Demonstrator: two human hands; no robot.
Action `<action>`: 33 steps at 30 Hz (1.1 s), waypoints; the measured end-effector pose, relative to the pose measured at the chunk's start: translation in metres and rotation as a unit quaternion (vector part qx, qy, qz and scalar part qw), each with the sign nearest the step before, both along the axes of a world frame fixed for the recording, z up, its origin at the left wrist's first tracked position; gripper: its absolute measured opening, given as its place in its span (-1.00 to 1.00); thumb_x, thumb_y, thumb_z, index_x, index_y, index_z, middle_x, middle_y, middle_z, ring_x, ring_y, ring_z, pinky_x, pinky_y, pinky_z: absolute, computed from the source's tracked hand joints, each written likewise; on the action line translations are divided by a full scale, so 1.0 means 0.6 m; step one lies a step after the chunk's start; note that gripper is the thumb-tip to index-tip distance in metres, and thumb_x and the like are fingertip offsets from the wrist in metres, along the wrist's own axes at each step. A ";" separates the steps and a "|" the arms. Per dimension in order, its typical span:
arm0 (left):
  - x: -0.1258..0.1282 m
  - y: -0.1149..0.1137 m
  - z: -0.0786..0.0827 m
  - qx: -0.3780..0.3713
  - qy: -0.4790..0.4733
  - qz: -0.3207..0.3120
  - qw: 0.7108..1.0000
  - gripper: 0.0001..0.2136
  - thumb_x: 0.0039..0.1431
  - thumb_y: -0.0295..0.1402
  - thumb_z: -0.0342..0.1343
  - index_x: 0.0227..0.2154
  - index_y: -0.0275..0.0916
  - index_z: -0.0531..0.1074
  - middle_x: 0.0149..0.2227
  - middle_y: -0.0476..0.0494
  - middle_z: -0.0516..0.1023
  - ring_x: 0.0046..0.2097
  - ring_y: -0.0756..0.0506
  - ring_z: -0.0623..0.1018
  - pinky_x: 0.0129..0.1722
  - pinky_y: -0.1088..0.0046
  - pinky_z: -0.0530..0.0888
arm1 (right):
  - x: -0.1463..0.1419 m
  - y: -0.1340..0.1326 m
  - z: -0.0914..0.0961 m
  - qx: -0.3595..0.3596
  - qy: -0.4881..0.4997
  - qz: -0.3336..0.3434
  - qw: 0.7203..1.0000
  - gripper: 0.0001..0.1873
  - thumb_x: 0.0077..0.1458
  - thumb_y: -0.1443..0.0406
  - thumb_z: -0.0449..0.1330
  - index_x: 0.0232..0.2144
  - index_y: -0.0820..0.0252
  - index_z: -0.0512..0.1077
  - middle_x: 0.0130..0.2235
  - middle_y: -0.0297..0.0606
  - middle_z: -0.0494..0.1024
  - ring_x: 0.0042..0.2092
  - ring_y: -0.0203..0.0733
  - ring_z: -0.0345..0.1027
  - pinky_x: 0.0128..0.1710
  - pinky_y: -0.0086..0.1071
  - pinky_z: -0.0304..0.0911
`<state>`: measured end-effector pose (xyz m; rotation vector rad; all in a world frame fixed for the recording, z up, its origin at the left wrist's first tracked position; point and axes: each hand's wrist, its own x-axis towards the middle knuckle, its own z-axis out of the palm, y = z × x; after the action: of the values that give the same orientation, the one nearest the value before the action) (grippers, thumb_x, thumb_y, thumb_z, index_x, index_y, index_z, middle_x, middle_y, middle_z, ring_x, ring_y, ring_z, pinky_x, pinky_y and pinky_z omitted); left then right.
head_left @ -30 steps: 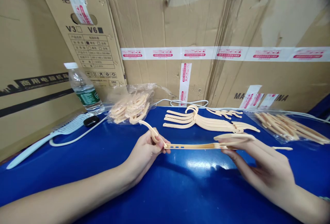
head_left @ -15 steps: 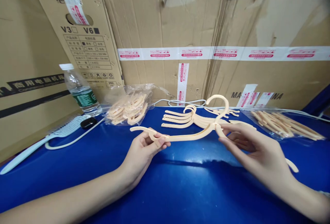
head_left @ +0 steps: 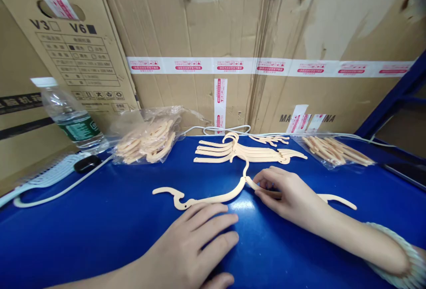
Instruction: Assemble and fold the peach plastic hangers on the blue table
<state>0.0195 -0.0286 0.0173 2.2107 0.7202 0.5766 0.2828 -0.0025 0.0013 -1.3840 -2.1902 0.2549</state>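
Observation:
A cream plastic hanger [head_left: 218, 198] lies flat on the blue table [head_left: 109, 218], its hook pointing away from me. My left hand [head_left: 193, 249] rests flat just in front of the hanger's left arm, fingers stretched out and holding nothing. My right hand [head_left: 288, 193] lies over the hanger's right arm near the neck, fingers curled on it. Behind the hanger sits a stack of finished hangers [head_left: 246, 152].
A bag of hook parts [head_left: 148, 138] lies at the back left, a bag of straight parts [head_left: 334, 149] at the back right. A water bottle [head_left: 68, 116], a white comb [head_left: 40, 178] and a white cable [head_left: 56, 191] are on the left. Cardboard boxes [head_left: 233, 36] wall the back.
The hanger, held up between both hands, has been laid flat on the table. My left hand has let go and flattened out. The view has shifted to the right.

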 end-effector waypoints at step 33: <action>-0.071 0.086 0.015 0.299 0.386 0.134 0.862 -0.79 0.32 -0.33 -0.10 -0.35 -0.21 0.41 -0.33 -0.15 0.46 -0.34 -0.21 0.51 -0.36 0.23 0.42 | 0.025 0.028 0.004 -0.045 -0.052 0.019 0.997 -0.91 0.16 0.25 0.28 -0.30 0.15 0.49 -0.34 -0.28 0.50 -0.40 -0.23 0.35 -0.45 -0.39 0.19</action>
<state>-0.0229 0.0231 0.0260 2.9797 1.4269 -0.0175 0.2976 0.0141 0.0039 -1.4342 -2.3176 0.3044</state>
